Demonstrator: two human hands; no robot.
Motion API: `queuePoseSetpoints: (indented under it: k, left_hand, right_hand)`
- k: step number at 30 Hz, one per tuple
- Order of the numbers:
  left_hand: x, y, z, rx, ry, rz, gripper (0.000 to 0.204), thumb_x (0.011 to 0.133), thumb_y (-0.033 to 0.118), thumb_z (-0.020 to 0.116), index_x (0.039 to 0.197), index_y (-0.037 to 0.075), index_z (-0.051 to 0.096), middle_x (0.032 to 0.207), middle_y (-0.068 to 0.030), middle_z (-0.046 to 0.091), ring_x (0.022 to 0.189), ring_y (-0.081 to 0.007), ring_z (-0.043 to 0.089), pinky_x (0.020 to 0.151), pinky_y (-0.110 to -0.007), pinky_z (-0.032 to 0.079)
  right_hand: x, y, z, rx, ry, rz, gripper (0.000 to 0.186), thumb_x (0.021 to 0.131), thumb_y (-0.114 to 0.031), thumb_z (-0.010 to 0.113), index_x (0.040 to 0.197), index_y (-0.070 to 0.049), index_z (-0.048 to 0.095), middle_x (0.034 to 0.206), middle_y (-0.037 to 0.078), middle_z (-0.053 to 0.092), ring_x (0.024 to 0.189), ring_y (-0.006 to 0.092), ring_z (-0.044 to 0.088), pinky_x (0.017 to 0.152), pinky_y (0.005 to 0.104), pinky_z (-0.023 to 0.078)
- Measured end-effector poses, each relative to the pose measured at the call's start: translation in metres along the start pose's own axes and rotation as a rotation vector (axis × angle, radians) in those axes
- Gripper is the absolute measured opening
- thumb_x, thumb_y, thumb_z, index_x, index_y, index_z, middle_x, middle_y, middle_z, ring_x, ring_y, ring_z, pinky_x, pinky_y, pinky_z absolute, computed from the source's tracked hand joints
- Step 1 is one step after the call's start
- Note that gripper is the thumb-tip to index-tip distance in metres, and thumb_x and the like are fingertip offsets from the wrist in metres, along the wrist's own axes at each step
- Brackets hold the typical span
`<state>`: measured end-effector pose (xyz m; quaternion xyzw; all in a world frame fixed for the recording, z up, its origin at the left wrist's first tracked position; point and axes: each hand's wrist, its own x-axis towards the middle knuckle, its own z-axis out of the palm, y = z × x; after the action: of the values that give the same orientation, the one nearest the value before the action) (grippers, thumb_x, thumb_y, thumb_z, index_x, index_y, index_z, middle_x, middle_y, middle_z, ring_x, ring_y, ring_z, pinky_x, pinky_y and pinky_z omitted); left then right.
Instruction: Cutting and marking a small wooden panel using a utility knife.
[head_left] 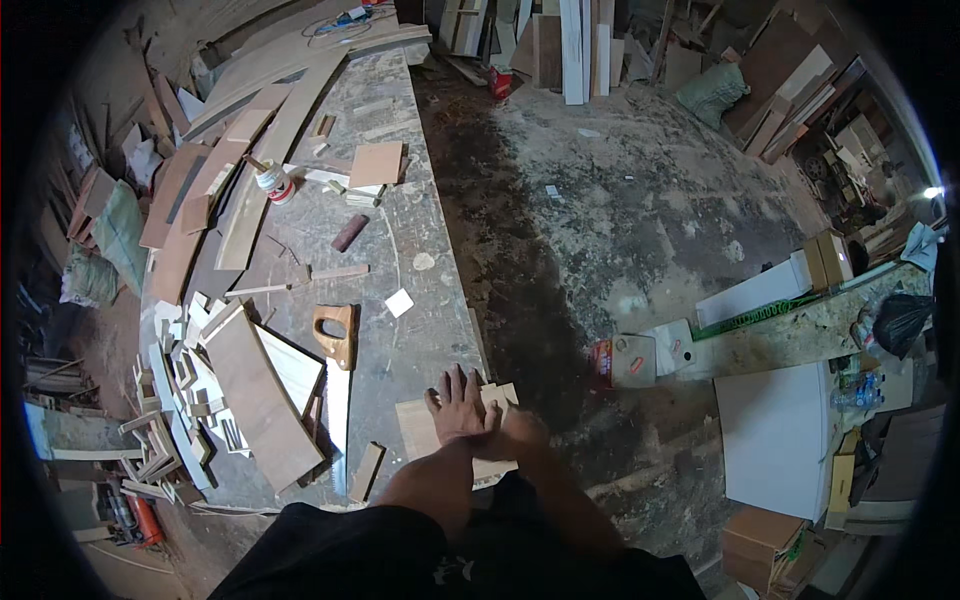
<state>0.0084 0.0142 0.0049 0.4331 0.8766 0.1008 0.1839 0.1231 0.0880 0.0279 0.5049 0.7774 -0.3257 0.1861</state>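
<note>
Left hand point(460, 410) flat and spread on a pale wood panel point(416, 428) directly beneath it on the bench point(415, 345); right hand point(522, 434) just beside, grip can't be told; apparently a holding-down step, next move likely calling for steady pressure.

Desk point(435, 320): grey, scuffed top. Directly on it: offcut pile point(260, 395) at L, handsaw point(340, 395) lying just R of pile, sm. wood block point(368, 472) nr. blade tip, pale wood panel point(418, 425) nr. R edge, white sq. pc. point(399, 303), dk. red rounded pc. point(350, 232), long pale board point(240, 230) farther up.
</note>
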Motion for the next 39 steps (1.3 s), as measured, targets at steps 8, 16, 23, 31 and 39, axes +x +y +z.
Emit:
queuePoseSetpoints:
  k: [8,16,23,31,39]
  left_hand:
    - [-0.004,-0.003,0.001,-0.001,0.016,-0.010,0.084,0.088,0.059,0.048,0.158,0.015,0.035,0.167,-0.0194,0.022,0.154,-0.0411,0.020,0.118,-0.069,0.009]
    - [-0.001,-0.006,0.002,0.018,0.001,-0.011,0.085,0.088,0.060,0.047,0.159,0.016,0.033,0.168,-0.0189,0.020,0.154,-0.0409,0.019,0.118,-0.069,0.009]
    - [-0.002,-0.011,0.008,-0.008,0.027,-0.003,0.084,0.089,0.061,0.047,0.159,0.017,0.032,0.168,-0.0188,0.020,0.154,-0.0412,0.018,0.118,-0.070,0.008]
    - [-0.002,-0.012,0.001,0.008,0.008,-0.013,0.083,0.088,0.060,0.049,0.157,0.015,0.036,0.167,-0.0189,0.022,0.153,-0.0403,0.020,0.117,-0.070,0.009]
    - [0.000,-0.005,-0.003,-0.011,0.020,-0.009,0.084,0.088,0.060,0.049,0.156,0.014,0.037,0.167,-0.0185,0.023,0.154,-0.0404,0.019,0.118,-0.070,0.008]
  right_hand:
    - [-0.016,0.007,0.013,-0.138,0.087,-0.190,0.031,0.093,-0.025,0.053,0.091,-0.003,0.075,0.093,0.025,0.073,0.092,0.0428,0.072,0.081,0.0515,0.058]
    - [-0.023,-0.010,-0.018,-0.070,-0.004,-0.033,0.036,0.093,-0.028,0.053,0.095,0.001,0.075,0.092,0.026,0.073,0.091,0.0428,0.072,0.083,0.0505,0.058]
    - [-0.001,0.019,0.005,-0.078,0.070,-0.282,0.037,0.092,-0.030,0.053,0.096,-0.002,0.076,0.095,0.026,0.073,0.093,0.0428,0.072,0.083,0.0505,0.057]
    - [0.007,0.015,0.018,-0.060,0.135,-0.177,0.024,0.085,-0.023,0.067,0.093,-0.002,0.076,0.090,0.023,0.073,0.087,0.0377,0.073,0.072,0.0468,0.059]
    - [-0.011,-0.004,-0.007,0.010,-0.010,-0.116,0.041,0.095,-0.034,0.050,0.101,-0.003,0.075,0.103,0.025,0.073,0.100,0.0439,0.071,0.087,0.0525,0.056]
